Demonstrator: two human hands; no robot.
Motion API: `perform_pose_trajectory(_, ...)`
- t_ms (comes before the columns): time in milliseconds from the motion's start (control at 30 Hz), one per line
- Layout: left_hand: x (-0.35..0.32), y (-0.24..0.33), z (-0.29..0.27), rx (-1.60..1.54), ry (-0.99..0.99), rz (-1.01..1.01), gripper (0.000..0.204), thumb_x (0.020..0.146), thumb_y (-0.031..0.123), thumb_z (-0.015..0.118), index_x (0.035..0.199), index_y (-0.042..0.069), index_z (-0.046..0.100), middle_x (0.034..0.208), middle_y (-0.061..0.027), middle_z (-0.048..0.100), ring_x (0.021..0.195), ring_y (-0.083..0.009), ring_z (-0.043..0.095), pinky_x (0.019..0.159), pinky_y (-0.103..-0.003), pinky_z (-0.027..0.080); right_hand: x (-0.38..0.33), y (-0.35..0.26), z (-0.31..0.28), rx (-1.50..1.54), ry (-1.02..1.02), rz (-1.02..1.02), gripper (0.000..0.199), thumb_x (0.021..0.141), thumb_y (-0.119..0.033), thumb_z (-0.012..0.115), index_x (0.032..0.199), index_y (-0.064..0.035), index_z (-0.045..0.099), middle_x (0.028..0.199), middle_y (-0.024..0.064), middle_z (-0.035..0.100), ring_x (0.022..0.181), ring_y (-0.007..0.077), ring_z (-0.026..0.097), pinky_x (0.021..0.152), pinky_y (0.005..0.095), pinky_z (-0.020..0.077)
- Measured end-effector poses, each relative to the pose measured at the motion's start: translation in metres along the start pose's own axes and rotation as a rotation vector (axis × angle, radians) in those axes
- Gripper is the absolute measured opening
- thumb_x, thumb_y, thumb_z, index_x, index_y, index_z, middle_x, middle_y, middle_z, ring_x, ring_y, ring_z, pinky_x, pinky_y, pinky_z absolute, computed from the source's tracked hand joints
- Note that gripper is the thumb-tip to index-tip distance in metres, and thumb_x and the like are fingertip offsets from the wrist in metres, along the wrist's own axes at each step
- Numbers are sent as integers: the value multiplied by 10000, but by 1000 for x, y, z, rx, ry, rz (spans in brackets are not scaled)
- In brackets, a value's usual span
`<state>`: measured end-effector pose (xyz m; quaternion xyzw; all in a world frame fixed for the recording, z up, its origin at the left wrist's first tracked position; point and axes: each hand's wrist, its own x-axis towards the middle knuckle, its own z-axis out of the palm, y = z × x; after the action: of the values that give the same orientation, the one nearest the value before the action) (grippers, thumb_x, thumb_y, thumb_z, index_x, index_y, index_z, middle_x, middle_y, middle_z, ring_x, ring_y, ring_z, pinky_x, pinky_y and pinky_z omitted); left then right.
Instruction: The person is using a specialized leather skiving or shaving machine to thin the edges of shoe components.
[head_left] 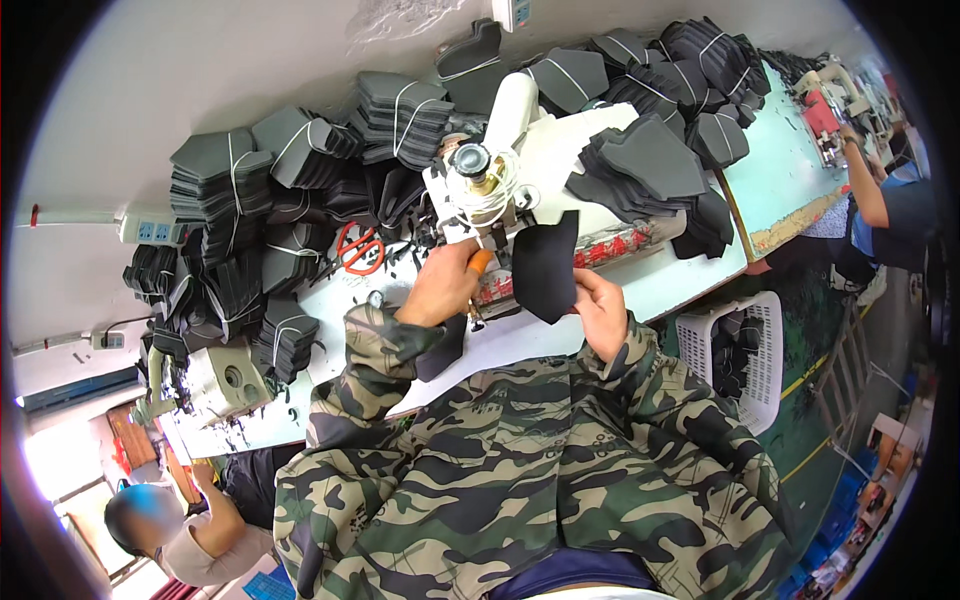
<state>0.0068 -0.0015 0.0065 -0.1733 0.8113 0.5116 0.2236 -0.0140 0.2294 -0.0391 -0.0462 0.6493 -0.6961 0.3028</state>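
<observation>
Pale work surface (540,338), running along a wall. Strapped bundles of dark grey cut pieces (225,175) are heaped at its back and left. A cream machine (545,150) stands near the middle, its front edge marked with chipped red. A white perforated basket (768,350) stands below, to the right, with dark pieces inside. Loose stack of grey pieces (655,160) by the machine's right end, apparently unstrapped.

Single black piece (545,265): in front of the machine, between the two hands and nearer the right. Right hand (603,312): fingers pinching this piece at its lower right edge. Left hand (445,282): at the machine's front, fingers bent inward (whether they grip anything, cannot tell; the tips are hidden). Orange-handled scissors (380,250) lie left of the machine, among dark scraps. Smallest noted: an orange finger cover (481,262) on the left hand.
</observation>
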Motion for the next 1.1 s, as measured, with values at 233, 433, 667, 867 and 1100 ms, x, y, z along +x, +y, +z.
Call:
perform_pose_trajectory(233,-10,0,52,602,319,376,170,836,222,609,834,59,560,645,-174,602,633,-356,616,552,-455,473,-3,-13,6,267,16,85,264,898,-106,559,1106,54,580,964,58,636,858,86,559,772,253,458)
perform_pose_trajectory(433,-46,-25,18,298,73,243,206,853,262,577,879,62,619,725,-190,630,686,-369,627,625,-450,501,21,-91,-56,-440,553,-493,286,933,-43,460,1194,30,550,1137,122,615,957,181,589,839,311,455)
perform_pose_trajectory(667,-35,-134,1,1011,127,-166,417,811,409,632,1041,66,578,923,-182,618,789,-345,644,683,-432,516,50,-96,-92,-1486,372,-743,384,715,-110,663,1084,-42,582,1143,129,577,1110,301,508,928,420,372)
perform_pose_trajectory(867,-34,-152,-5,953,189,-73,476,710,366,740,1090,139,566,936,-118,565,767,-341,635,654,-439,507,16,-81,-26,-805,109,-638,259,780,-122,653,1004,4,622,944,175,643,878,314,624,792,379,491)
perform_pose_trajectory(1100,-49,-69,-22,671,-377,189,175,821,222,600,879,62,637,773,-169,637,782,-338,622,674,-413,484,7,-36,4,-478,-644,-323,214,740,-85,642,950,-45,652,1183,160,583,1093,287,563,943,352,423)
